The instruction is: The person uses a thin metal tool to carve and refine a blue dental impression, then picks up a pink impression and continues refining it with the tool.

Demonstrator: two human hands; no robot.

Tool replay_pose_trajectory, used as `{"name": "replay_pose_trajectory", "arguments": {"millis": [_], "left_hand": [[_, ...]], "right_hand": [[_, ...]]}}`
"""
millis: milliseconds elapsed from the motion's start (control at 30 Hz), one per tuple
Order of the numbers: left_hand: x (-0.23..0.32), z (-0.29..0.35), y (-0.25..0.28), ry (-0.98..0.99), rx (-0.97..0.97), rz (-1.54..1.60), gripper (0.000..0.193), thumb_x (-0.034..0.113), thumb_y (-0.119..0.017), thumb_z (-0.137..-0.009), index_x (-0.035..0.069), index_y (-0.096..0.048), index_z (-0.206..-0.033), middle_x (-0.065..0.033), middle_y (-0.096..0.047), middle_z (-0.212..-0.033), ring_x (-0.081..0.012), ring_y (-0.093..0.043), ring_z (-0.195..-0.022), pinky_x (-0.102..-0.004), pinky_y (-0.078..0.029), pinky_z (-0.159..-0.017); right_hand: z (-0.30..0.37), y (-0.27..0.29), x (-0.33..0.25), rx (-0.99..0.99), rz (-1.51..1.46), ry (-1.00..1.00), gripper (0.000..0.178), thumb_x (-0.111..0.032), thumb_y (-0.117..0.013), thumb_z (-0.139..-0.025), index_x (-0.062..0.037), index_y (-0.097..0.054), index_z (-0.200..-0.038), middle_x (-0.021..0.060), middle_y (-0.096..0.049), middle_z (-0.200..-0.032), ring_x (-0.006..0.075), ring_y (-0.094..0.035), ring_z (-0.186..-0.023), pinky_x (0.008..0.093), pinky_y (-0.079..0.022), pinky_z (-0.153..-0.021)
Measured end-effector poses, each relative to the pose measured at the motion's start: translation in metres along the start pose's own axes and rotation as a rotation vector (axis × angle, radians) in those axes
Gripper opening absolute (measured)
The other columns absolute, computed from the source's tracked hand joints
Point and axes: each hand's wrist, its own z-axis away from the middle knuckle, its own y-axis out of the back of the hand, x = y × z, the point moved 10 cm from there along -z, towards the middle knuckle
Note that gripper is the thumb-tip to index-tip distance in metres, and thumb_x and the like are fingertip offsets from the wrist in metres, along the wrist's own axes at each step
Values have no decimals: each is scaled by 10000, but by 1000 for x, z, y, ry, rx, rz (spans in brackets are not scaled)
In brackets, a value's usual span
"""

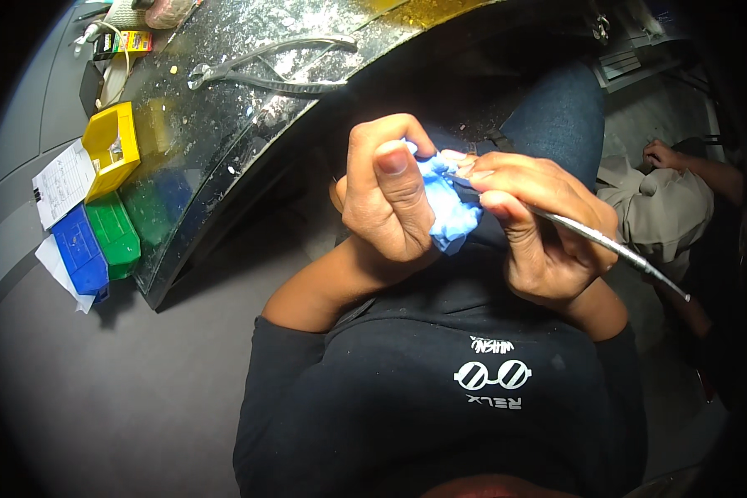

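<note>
Seen from above, a person in a black shirt works with both hands close to the chest, near the middle of the view. The left hand (388, 192) has its fingers curled tight and pressed together around a lump of blue material (446, 206), thumb lying flat along the front; the lump pokes out at the hand's 3 o'clock side, touching the right hand's fingertips. The right hand (539, 224) pinches a thin metal tool (606, 243) between thumb and bunched fingers, much as one holds a pen. The tool's dark tip meets the blue lump, and its shaft runs out toward 4 o'clock, past the wrist. At 11 o'clock from the hands lies a dark, glossy curved bench (224, 124), speckled with white flecks. On it, toward 12 o'clock, rest metal pliers (266, 70) with their handles apart. Along the bench's edge at 9 o'clock sit three small bins: a yellow bin (112, 149), a green bin (112, 232) and a blue bin (79, 253), with a paper sheet (62, 183) just beside them. At 3 o'clock, well apart from the work, another person's hand (662, 155) and a beige sleeve (660, 212) show. Blue jeans (556, 116) cover the knee at 1 o'clock.
</note>
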Motion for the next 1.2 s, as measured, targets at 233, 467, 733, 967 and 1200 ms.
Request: {"name": "replay_pose_trajectory", "arguments": {"millis": [233,467,733,967,1200], "left_hand": [[-10,-1,0,84,-11,62,465,421,-318,-1113,2,-482,-1000,-96,-546,-842,-124,-601,-662,-248,-532,-635],[-11,0,4,-70,104,89,354,251,-359,-1121,-18,-555,-1003,-64,-608,-781,-99,-640,-608,-222,-487,-513],[-41,7,2,209,42,217,438,358,-343,-1119,4,-562,-982,-48,-605,-738,-76,-566,-631,-234,-458,-568],[-39,-7,-2,242,-1,320,465,460,-306,-1108,32,-474,-1040,-97,-568,-664,-102,-522,-502,-213,-420,-461],[-51,-5,-20,405,-127,579,451,477,-336,-1096,66,-495,-1193,-102,-600,-802,-123,-593,-600,-218,-448,-440]], "right_hand": [[6,1,11,57,-93,-39,189,71,-739,-863,93,-659,-1033,183,-728,-909,325,-737,-806,400,-625,-739],[-1,0,5,41,-3,-20,124,77,-743,-853,86,-684,-962,187,-722,-877,303,-735,-785,369,-617,-720],[6,23,55,225,-321,-268,164,-92,-570,-1020,63,-620,-1001,201,-698,-921,313,-738,-826,405,-625,-761],[-53,116,134,260,-48,-685,330,-300,-593,-1047,-41,-547,-849,14,-523,-506,125,-557,-400,267,-480,-418],[-122,192,201,25,574,-594,377,-355,-758,-933,-71,-596,-745,-58,-489,-585,32,-436,-442,229,-343,-413]]}}
